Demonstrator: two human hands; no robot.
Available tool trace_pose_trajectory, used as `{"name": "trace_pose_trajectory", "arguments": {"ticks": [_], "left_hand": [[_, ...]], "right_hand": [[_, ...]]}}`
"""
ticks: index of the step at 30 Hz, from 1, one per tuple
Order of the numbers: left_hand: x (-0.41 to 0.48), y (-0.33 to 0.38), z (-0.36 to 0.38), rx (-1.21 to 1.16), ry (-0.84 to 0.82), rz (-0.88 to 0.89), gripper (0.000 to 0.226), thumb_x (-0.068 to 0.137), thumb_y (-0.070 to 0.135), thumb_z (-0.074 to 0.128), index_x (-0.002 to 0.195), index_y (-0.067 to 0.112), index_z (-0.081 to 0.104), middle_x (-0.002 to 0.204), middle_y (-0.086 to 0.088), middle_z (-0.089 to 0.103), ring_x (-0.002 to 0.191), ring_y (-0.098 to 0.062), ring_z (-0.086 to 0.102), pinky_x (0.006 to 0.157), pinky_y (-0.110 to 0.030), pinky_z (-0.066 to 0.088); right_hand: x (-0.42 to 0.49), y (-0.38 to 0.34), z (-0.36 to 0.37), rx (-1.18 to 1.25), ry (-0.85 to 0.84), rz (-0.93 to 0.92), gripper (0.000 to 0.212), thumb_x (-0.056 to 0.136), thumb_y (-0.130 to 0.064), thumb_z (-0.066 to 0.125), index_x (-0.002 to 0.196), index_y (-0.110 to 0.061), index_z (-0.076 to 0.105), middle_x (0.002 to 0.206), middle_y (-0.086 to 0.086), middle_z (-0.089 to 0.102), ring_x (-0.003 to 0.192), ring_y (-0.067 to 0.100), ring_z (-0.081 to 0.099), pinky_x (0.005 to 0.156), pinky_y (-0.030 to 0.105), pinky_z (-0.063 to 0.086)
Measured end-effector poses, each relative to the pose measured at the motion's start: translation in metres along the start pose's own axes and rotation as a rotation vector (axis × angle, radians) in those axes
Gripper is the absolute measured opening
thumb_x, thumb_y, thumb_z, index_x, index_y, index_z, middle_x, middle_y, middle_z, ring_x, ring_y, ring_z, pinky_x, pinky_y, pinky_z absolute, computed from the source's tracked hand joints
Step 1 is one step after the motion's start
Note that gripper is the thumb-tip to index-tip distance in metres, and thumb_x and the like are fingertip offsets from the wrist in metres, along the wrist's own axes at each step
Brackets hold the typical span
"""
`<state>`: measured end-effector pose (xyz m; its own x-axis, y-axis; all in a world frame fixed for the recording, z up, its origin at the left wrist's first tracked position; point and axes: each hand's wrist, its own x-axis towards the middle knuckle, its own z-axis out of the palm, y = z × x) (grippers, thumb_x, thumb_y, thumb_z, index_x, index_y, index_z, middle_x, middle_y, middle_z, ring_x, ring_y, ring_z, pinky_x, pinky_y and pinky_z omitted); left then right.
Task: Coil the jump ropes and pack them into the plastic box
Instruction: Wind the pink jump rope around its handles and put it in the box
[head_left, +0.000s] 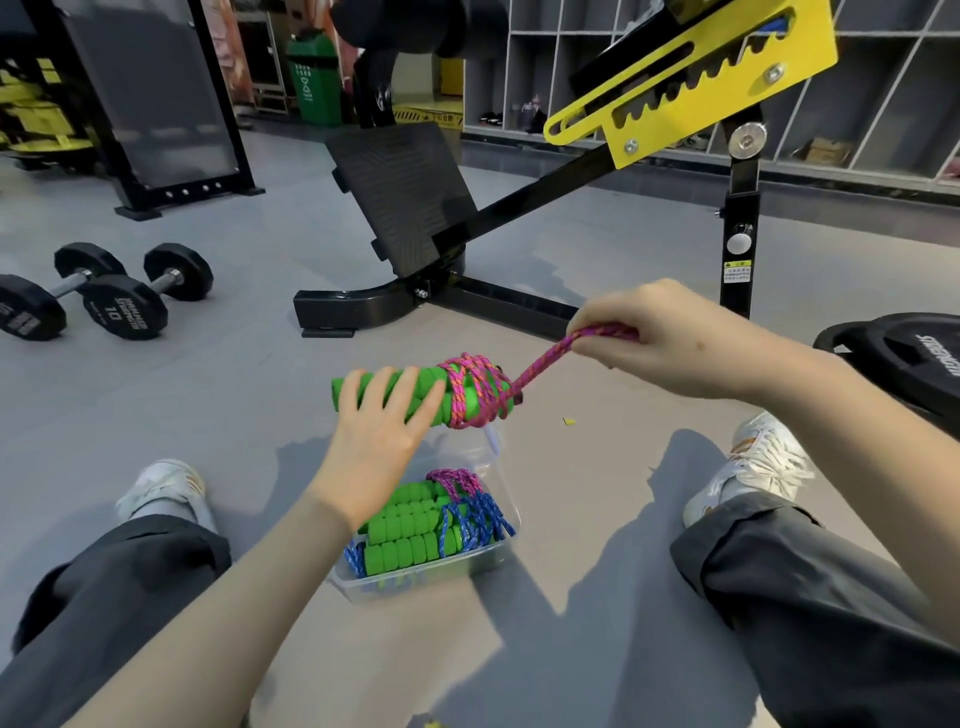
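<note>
My left hand grips the two green foam handles of a jump rope, held side by side above the box. Pink cord is wound several times round the handles' right end. My right hand pinches the free end of that pink cord and holds it taut up and to the right. Below, on the floor between my legs, a clear plastic box holds more green-handled ropes with blue and pink cords bundled at their right ends.
I sit on a grey gym floor with my legs spread either side of the box. A black bench frame stands just beyond. Dumbbells lie at the left, a weight plate at the right.
</note>
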<state>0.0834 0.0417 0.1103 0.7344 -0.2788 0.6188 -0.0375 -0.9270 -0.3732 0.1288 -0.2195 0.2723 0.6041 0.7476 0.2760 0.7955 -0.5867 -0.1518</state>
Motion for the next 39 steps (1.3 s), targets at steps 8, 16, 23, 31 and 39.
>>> {"name": "trace_pose_trajectory", "arguments": {"ticks": [8,16,23,31,39], "left_hand": [[0.008,0.033,-0.03,-0.245,0.271,0.301,0.052,0.093,-0.009,0.015,0.13,0.01,0.047,0.126,-0.017,0.045,0.112,-0.035,0.048,0.096,-0.052,0.037],[0.018,0.041,-0.049,-0.274,0.49,0.177,0.054,0.079,-0.006,0.06,0.129,0.013,0.051,0.13,-0.015,0.046,0.114,-0.034,0.049,0.101,-0.048,0.033],[0.019,0.033,-0.038,-0.218,0.417,0.015,0.061,0.073,-0.006,0.067,0.129,0.011,0.051,0.127,-0.018,0.053,0.11,-0.036,0.051,0.095,-0.051,0.037],[0.015,0.017,-0.019,-0.133,0.273,-0.12,0.068,0.066,-0.007,0.073,0.128,0.01,0.051,0.122,-0.021,0.058,0.109,-0.037,0.049,0.094,-0.051,0.034],[0.01,0.007,-0.01,-0.011,0.126,-0.14,0.078,0.054,-0.008,0.077,0.127,0.006,0.056,0.12,-0.022,0.056,0.105,-0.038,0.048,0.091,-0.051,0.033]], "right_hand": [[0.001,0.035,0.023,0.409,0.16,0.199,0.014,0.09,-0.018,0.06,0.094,-0.009,0.07,0.08,0.001,0.067,0.068,0.004,0.059,0.063,0.014,0.049],[-0.011,0.025,0.057,1.064,-0.018,0.459,0.021,0.095,0.002,0.042,0.083,-0.001,0.059,0.037,-0.007,0.049,0.029,-0.001,0.04,0.033,0.008,0.031],[-0.014,0.007,0.105,1.458,-0.078,0.647,0.038,0.1,-0.005,0.031,0.063,-0.013,0.038,0.045,-0.004,0.033,0.043,0.014,0.054,0.083,0.045,0.051],[-0.018,-0.037,0.127,1.76,0.064,0.803,0.022,0.098,-0.026,0.044,0.091,-0.009,0.057,0.044,-0.005,0.032,0.032,0.007,0.028,0.039,0.02,0.039],[-0.022,-0.053,0.117,0.931,0.042,0.568,0.017,0.097,-0.011,0.043,0.087,0.001,0.05,0.063,0.009,0.039,0.036,0.011,0.035,0.039,0.023,0.033]]}}
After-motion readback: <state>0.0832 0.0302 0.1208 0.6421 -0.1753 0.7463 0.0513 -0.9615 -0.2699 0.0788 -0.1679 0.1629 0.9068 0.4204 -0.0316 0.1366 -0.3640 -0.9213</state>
